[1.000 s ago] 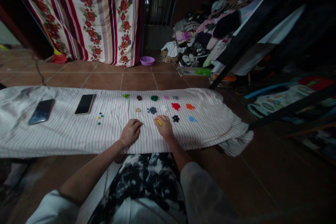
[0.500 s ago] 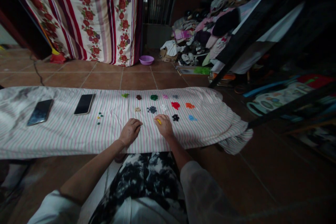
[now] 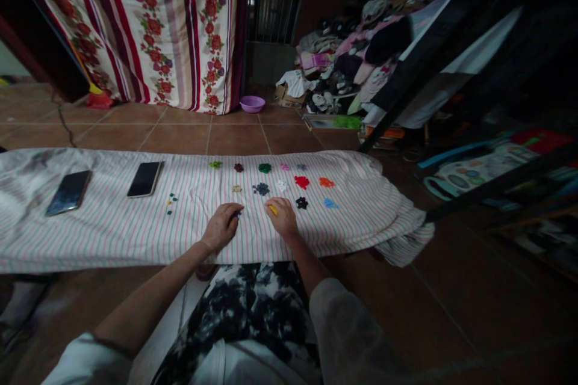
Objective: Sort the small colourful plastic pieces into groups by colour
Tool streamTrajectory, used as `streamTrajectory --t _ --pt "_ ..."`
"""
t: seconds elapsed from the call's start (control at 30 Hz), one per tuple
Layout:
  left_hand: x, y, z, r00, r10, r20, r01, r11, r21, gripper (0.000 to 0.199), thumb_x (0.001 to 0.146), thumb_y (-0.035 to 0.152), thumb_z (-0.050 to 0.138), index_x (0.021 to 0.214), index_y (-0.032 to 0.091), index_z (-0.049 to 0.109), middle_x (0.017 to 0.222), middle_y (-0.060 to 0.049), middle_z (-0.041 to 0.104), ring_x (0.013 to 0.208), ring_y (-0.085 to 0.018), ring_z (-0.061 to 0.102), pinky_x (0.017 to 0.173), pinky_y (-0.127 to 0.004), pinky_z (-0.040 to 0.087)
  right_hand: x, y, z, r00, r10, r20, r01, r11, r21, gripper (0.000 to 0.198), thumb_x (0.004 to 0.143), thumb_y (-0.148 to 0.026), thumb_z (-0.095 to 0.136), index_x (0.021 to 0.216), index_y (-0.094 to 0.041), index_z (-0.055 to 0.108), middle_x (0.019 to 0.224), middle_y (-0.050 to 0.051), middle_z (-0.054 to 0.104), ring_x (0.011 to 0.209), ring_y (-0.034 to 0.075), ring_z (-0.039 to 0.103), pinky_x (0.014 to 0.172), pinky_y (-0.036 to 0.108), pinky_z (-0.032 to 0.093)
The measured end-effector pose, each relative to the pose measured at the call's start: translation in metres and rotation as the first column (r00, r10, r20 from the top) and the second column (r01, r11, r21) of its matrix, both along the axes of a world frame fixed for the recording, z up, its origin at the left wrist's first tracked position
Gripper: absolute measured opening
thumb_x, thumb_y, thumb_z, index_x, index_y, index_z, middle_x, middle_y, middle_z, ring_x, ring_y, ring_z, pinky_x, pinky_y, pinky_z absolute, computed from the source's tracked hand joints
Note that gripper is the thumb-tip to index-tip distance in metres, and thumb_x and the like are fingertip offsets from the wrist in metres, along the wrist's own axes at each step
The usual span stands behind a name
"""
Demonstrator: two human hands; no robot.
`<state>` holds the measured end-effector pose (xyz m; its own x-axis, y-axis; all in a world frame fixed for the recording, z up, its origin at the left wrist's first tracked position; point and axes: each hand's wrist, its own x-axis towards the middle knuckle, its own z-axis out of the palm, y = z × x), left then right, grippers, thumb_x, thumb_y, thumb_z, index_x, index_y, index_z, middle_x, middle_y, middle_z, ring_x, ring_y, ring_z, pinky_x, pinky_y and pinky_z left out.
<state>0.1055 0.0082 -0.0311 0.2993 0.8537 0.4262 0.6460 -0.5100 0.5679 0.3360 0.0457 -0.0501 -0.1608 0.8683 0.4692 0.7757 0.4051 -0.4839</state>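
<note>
My left hand (image 3: 221,225) rests low over the striped cloth (image 3: 194,240), fingers bent and drawn together. Small dark blue pieces (image 3: 238,213) show at its fingertips; whether they are pinched or lie under the fingers I cannot tell. To the right, my right hand (image 3: 282,216) is curled with its fingers closed. Bright yellow pieces (image 3: 273,209) peek out by its thumb side, partly hidden. Just beyond the hands lie little heaps: tan pieces (image 3: 236,188), dark grey pieces (image 3: 261,189), white pieces (image 3: 282,185) and black pieces (image 3: 301,203).
Red (image 3: 301,182), orange (image 3: 326,182) and light blue heaps (image 3: 330,203) lie farther right, with a green heap (image 3: 264,168) behind. A few loose pieces (image 3: 170,203) and two phones (image 3: 145,179) are on the left. A purple basin (image 3: 251,104) stands on the floor.
My left hand has shifted slightly to the left, and dark blue pieces now show at its fingertips. My right hand stays nearly still.
</note>
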Motion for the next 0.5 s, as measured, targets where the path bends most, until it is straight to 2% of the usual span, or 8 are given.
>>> streamTrajectory --t 0.13,0.5 --pt "-0.003 -0.005 -0.005 0.994 0.108 -0.001 -0.108 0.994 0.009 0.028 0.088 0.023 0.048 0.114 0.020 0.055 0.117 -0.009 0.059 0.114 -0.021 0.053 0.099 -0.043 0.048 0.000 0.000 0.001 1.000 0.009 -0.007 -0.009 1.000 0.008 0.014 0.089 -0.025 0.054 0.089 -0.024 0.067 0.097 0.004 0.067 0.095 0.021 0.055 0.088 0.035 0.045" --pt "-0.006 -0.010 -0.023 0.981 0.195 0.020 -0.196 0.977 0.090 0.018 0.091 0.026 0.047 0.101 0.022 0.061 0.102 -0.006 0.059 0.100 -0.019 0.055 0.089 -0.038 0.051 0.001 0.000 0.003 0.999 0.036 -0.008 -0.035 0.999 0.008 0.022 0.090 -0.021 0.046 0.098 -0.023 0.066 0.102 0.006 0.068 0.101 0.021 0.057 0.093 0.038 0.045"
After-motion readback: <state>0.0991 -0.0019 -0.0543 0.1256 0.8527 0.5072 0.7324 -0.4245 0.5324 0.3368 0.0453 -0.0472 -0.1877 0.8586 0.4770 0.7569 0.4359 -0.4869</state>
